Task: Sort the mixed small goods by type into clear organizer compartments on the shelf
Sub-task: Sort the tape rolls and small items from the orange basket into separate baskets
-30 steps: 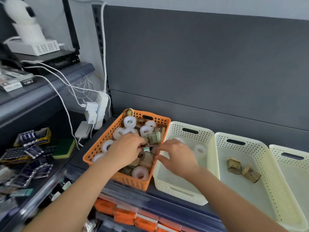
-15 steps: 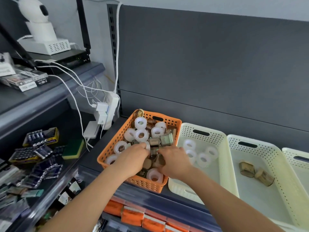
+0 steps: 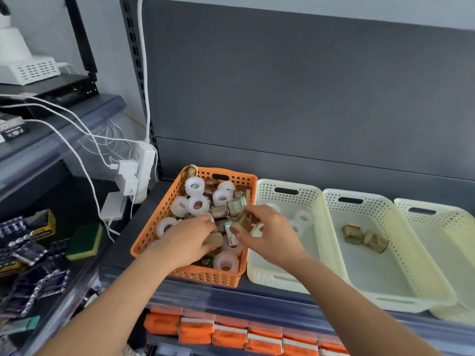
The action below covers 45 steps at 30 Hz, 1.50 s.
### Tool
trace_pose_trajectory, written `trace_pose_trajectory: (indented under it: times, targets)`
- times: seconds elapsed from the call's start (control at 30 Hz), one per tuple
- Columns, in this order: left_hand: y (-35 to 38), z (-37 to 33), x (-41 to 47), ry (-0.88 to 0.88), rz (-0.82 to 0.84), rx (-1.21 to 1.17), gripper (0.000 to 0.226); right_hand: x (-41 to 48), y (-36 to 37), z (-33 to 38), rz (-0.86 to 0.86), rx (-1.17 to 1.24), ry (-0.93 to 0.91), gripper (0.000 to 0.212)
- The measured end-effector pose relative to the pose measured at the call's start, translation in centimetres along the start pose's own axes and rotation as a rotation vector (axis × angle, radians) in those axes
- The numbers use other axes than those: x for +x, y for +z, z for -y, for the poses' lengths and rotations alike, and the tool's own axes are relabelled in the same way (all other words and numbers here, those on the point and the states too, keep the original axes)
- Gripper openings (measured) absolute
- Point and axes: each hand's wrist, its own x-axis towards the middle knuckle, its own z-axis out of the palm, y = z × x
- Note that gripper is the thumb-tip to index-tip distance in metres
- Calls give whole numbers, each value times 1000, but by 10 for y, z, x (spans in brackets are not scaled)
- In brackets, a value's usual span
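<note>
Shelf (image 3: pixel 257 291), lower frame: carries four baskets in a row.
Cream basket (image 3: pixel 316 242), centre: white tape rolls inside.
Second cream basket (image 3: pixel 401 265), right: two brown packets (image 3: pixel 363 236).
Orange basket (image 3: pixel 154 227), centre-left: mixed stock, white tape rolls (image 3: pixel 196 204) and brown packets.
Right hand (image 3: pixel 272 235): fingers closed on a brown packet (image 3: pixel 243 222) above the orange basket.
Left hand (image 3: pixel 187 240): among the goods; grip cannot be told.
Packet likely light, stiff, slick-wrapped; pinch across its flat sides.

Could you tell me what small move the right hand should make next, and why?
Probably carry the brown packet in the right hand rightward to the second cream basket, because similar brown packets already lie there.
</note>
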Motion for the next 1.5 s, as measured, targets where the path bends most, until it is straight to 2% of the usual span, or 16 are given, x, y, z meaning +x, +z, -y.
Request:
trace_pose_trajectory:
  times: [0.17, 0.27, 0.4, 0.6, 0.73, 0.83, 0.9, 1.0, 1.07, 1.13, 1.23, 1.37, 1.5]
  targets:
    - [-20, -15, 0, -114, -203, -371, 33, -11, -22, -16, -90, 96, 119, 65]
    - [-25, -48, 14, -32, -286, -527, 48, -21, -41, -33, -151, 173, 220, 69]
    - [-15, -108, 37, 92, -288, -553, 40, -42, -74, -66, -219, 175, 271, 52]
    - [12, -201, 80, 234, -300, -407, 38, -80, -133, -127, -108, -109, 363, 38]
    - [32, -250, 107, 247, -222, -210, 32, -97, -153, -163, -5, -248, 342, 18]
    - [45, -272, 122, 234, -134, 7, 24, -103, -156, -180, 108, -332, 317, 19]
    - [54, -281, 129, 217, -76, 96, 24, -104, -155, -187, 179, -349, 315, 27]
    - [63, -286, 131, 192, 20, 155, 12, -102, -150, -195, 240, -511, 291, 27]
    - [65, -289, 133, 173, 61, 188, 10, -98, -149, -204, 235, -644, 229, 25]
    - [66, -288, 131, 145, 67, 200, 10, -95, -145, -207, 243, -675, 225, 25]
    - [68, -291, 135, 101, 5, 249, 21, -95, -145, -208, 236, -652, 277, 26]
    - [77, -292, 140, 103, -70, 314, 57, -95, -145, -213, 224, -633, 273, 28]
    - [75, -286, 133, 125, -130, 288, 59, -93, -142, -213, 171, -584, 220, 29]
